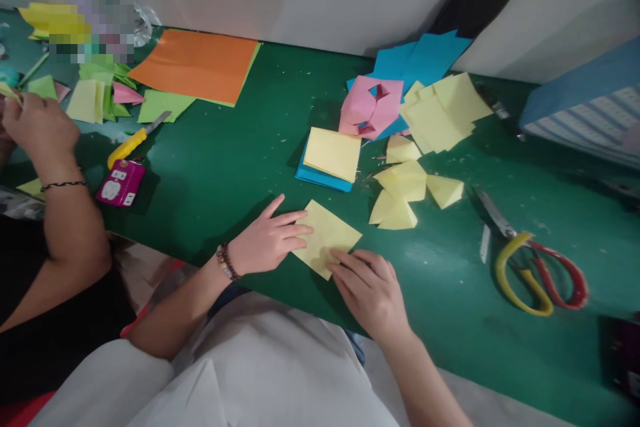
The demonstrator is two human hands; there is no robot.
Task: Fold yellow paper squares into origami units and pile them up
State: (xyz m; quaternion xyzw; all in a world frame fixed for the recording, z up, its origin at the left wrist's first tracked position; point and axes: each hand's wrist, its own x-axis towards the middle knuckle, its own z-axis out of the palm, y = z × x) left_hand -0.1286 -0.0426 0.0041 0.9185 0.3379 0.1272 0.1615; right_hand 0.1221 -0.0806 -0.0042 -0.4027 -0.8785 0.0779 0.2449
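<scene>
A square of pale yellow paper (327,237) lies at a slant near the table's front edge, between my two hands. My left hand (265,240) is open, its fingers spread and the fingertips resting on the paper's left side. At the lower right edge of the same sheet, my right hand (373,287) has its fingers together and curved over the paper; its thumb is hidden. Just beyond the sheet sits a small stack of yellow paper (333,152) on blue paper (325,177). Several folded yellow paper pieces (403,183) lie to the right.
Scissors (520,253) with red and yellow handles lie at right. Behind are a pink folded paper shape (373,107), yellow sheets (445,113) and blue paper (420,60). At left are orange paper (200,63), a yellow cutter (130,145), a magenta box (121,182) and another person's hand (43,127).
</scene>
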